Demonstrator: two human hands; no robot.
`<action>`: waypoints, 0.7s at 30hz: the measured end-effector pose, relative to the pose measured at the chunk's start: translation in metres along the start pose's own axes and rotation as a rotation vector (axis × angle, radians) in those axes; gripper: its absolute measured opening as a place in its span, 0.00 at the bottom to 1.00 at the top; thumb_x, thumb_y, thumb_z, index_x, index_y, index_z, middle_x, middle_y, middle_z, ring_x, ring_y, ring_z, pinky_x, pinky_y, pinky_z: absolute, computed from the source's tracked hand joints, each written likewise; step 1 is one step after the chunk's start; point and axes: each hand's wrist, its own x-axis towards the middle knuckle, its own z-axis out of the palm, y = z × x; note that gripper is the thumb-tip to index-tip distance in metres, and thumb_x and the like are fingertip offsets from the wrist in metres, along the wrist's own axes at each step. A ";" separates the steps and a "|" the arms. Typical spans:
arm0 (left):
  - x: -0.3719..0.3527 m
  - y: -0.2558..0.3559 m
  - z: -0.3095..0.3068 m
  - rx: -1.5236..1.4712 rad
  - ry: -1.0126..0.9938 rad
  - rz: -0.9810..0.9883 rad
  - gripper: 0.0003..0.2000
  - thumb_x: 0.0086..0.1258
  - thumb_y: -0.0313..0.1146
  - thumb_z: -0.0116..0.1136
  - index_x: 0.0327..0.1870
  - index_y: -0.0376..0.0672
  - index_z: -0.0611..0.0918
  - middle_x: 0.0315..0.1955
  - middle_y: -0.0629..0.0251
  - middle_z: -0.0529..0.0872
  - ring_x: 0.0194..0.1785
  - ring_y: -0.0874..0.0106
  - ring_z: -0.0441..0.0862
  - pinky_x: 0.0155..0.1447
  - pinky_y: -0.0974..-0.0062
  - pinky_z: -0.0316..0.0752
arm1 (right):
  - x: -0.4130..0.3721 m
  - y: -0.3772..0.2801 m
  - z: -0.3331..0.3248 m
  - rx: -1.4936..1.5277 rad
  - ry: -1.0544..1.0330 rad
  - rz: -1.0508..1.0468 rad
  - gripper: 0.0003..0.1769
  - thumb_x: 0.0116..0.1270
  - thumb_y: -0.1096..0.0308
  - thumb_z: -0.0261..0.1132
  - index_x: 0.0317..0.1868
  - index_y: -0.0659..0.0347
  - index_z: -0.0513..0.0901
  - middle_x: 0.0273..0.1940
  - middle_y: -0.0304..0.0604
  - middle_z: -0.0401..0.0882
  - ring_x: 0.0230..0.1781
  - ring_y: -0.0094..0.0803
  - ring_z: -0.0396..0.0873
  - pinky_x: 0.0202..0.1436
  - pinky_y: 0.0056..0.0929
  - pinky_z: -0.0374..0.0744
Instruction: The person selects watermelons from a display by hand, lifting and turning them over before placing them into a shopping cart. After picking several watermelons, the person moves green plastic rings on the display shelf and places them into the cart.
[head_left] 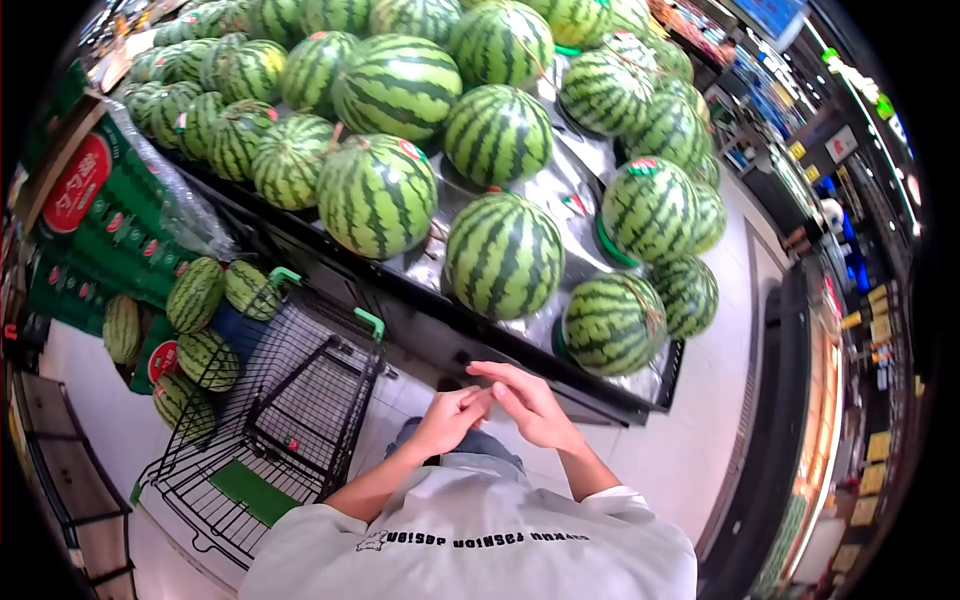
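Note:
My left hand (pixel 450 420) and my right hand (pixel 530 405) meet in front of my body, touching at the fingers. The right hand's fingers are stretched out toward the left. The left hand's fingers are loosely bent and partly covered by the right hand; no object shows in either hand. Beyond them, a striped watermelon (pixel 504 256) sits at the front edge of the display stand (pixel 560 385). Another watermelon (pixel 614 324) rests at the stand's near right corner. A larger one (pixel 377 196) lies further left along the edge.
A wire shopping cart (pixel 300 400) with green handle ends stands at my left. Several watermelons (pixel 195 295) lie on the floor side beyond it, near green printed cartons (pixel 110 215). More melons are piled at the back of the stand. Along the right runs a dark shelf unit (pixel 770 400).

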 end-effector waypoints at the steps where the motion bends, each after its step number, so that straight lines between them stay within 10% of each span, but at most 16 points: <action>1: -0.004 -0.012 -0.001 0.047 -0.021 0.023 0.16 0.83 0.38 0.50 0.34 0.37 0.81 0.32 0.70 0.82 0.34 0.81 0.77 0.40 0.79 0.72 | -0.010 -0.003 0.004 0.039 -0.009 0.065 0.20 0.82 0.67 0.53 0.69 0.64 0.75 0.65 0.48 0.77 0.61 0.31 0.77 0.65 0.30 0.75; 10: -0.022 -0.019 0.072 0.155 0.028 0.116 0.23 0.81 0.51 0.52 0.42 0.37 0.87 0.19 0.74 0.71 0.26 0.82 0.64 0.30 0.74 0.61 | -0.110 0.005 -0.002 0.154 0.045 0.065 0.26 0.82 0.69 0.51 0.77 0.61 0.62 0.70 0.49 0.70 0.69 0.36 0.72 0.71 0.35 0.70; 16: -0.028 -0.042 0.166 0.129 -0.090 -0.012 0.25 0.81 0.51 0.51 0.27 0.39 0.80 0.21 0.75 0.73 0.27 0.83 0.66 0.31 0.78 0.59 | -0.218 0.029 -0.031 0.335 0.149 0.057 0.28 0.81 0.72 0.52 0.78 0.63 0.60 0.75 0.51 0.63 0.75 0.37 0.65 0.76 0.37 0.65; 21: -0.006 -0.099 0.269 0.069 -0.338 -0.262 0.22 0.82 0.49 0.50 0.29 0.41 0.77 0.24 0.74 0.73 0.29 0.82 0.68 0.33 0.78 0.63 | -0.322 0.060 -0.066 0.015 0.493 0.053 0.25 0.78 0.74 0.55 0.73 0.65 0.67 0.68 0.51 0.72 0.67 0.37 0.75 0.70 0.35 0.73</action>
